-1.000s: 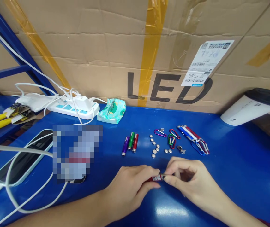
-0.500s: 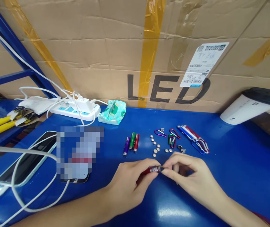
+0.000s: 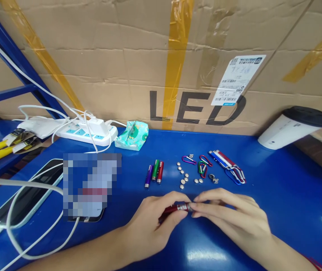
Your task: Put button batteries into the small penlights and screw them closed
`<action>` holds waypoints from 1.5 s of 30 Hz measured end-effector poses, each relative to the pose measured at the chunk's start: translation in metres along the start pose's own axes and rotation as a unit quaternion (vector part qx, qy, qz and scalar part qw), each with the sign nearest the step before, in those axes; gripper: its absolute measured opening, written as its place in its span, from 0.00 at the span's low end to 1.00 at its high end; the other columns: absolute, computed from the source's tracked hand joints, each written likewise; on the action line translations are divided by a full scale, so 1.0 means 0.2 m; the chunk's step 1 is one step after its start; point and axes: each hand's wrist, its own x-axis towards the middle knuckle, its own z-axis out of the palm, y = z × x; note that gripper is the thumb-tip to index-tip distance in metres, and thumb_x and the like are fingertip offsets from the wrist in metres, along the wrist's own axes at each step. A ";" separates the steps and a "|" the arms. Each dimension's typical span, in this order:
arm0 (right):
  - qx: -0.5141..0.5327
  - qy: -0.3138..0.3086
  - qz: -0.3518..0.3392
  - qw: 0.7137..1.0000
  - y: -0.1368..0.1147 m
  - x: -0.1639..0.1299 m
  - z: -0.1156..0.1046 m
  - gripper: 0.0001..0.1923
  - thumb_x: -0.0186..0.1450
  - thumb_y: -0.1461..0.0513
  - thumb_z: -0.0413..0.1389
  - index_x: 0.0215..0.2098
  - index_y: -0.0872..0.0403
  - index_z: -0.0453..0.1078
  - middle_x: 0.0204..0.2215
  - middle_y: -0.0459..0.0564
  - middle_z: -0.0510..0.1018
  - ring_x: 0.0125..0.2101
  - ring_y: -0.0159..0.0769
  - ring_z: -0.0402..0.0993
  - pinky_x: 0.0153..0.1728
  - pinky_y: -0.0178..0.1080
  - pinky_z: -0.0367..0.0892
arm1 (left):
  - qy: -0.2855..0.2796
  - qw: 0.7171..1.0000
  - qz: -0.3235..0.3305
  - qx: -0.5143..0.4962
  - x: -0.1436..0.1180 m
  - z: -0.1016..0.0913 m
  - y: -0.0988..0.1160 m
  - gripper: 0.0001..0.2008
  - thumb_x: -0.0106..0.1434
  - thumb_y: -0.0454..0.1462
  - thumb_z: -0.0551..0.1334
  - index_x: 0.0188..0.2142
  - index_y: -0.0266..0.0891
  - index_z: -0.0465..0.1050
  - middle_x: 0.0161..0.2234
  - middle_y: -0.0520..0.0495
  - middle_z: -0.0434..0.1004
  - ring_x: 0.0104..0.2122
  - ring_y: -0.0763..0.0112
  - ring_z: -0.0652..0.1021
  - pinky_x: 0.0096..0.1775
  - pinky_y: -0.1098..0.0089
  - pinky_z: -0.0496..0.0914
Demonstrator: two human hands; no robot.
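My left hand (image 3: 161, 218) is closed around a small red flashlight (image 3: 174, 207), held nearly level above the table with its silvery end to the right. The fingertips of my right hand (image 3: 231, 212) pinch that end and hide most of it. Beyond my hands, several button cells (image 3: 182, 181) lie scattered. Left of them rest a purple tube (image 3: 148, 177), a green tube (image 3: 155, 170) and a red tube (image 3: 160, 173). Small metal end pieces (image 3: 214, 178) lie near my right hand, with loose carabiners (image 3: 202, 167) behind them.
Flashlights with carabiners (image 3: 227, 165) lie to the right, near a tilted white cup (image 3: 287, 130). At the left are two phones (image 3: 25, 192), white cables, a power strip (image 3: 87, 137) and a tissue pack (image 3: 132, 135). A large cardboard box (image 3: 121, 56) stands along the table's back edge.
My right hand's fingers have straightened and shifted over the flashlight's end, covering a dark bit that showed there before. My left hand keeps its hold. The view has shifted slightly.
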 end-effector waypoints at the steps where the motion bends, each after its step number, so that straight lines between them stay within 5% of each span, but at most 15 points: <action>1: -0.003 -0.003 0.000 1.000 0.00 0.00 0.00 0.11 0.64 0.68 0.52 0.41 0.51 0.72 0.33 0.47 0.76 0.24 0.24 0.74 0.25 0.28 0.69 | 0.000 1.000 0.000 -0.003 0.00 0.00 0.00 0.09 0.65 0.36 0.52 0.41 0.40 0.69 0.23 0.56 0.65 0.20 0.78 0.62 0.24 0.76 0.58; 17: -0.016 -0.034 -0.003 0.999 0.01 0.01 -0.03 0.09 0.64 0.68 0.52 0.37 0.53 0.73 0.30 0.46 0.78 0.25 0.25 0.73 0.25 0.27 0.66 | -0.048 0.998 -0.037 -0.002 0.02 0.00 -0.03 0.10 0.65 0.39 0.51 0.40 0.40 0.69 0.22 0.56 0.64 0.20 0.77 0.62 0.24 0.76 0.56; 27: 0.075 -0.057 0.088 0.992 0.03 0.00 0.01 0.04 0.60 0.64 0.58 0.28 0.53 0.75 0.28 0.44 0.75 0.23 0.23 0.71 0.24 0.26 0.64 | -0.076 0.994 0.004 0.078 0.02 0.00 -0.04 0.05 0.65 0.35 0.51 0.33 0.41 0.62 0.26 0.56 0.70 0.23 0.76 0.68 0.27 0.77 0.58; 32: 0.199 -0.111 0.262 0.938 0.04 0.02 0.05 0.07 0.56 0.60 0.62 0.22 0.54 0.74 0.22 0.43 0.74 0.23 0.25 0.71 0.24 0.28 0.66 | -0.064 0.984 0.071 0.150 0.01 0.02 -0.07 0.07 0.65 0.32 0.50 0.30 0.41 0.59 0.27 0.55 0.71 0.25 0.74 0.71 0.28 0.77 0.60; 36: 0.252 -0.154 0.326 0.898 0.05 0.02 0.06 0.07 0.52 0.61 0.64 0.20 0.55 0.74 0.20 0.43 0.73 0.20 0.25 0.68 0.21 0.28 0.65 | -0.062 0.959 0.142 0.238 0.00 0.03 -0.07 0.08 0.65 0.31 0.49 0.31 0.41 0.60 0.25 0.53 0.71 0.23 0.72 0.71 0.27 0.75 0.60; 45: 0.305 -0.163 0.482 0.805 0.02 0.03 0.07 0.07 0.50 0.61 0.63 0.22 0.58 0.73 0.14 0.41 0.69 0.13 0.22 0.59 0.12 0.27 0.56 | 0.006 0.963 0.142 0.231 -0.01 0.04 -0.09 0.10 0.67 0.34 0.48 0.29 0.40 0.61 0.22 0.52 0.70 0.22 0.72 0.71 0.25 0.75 0.60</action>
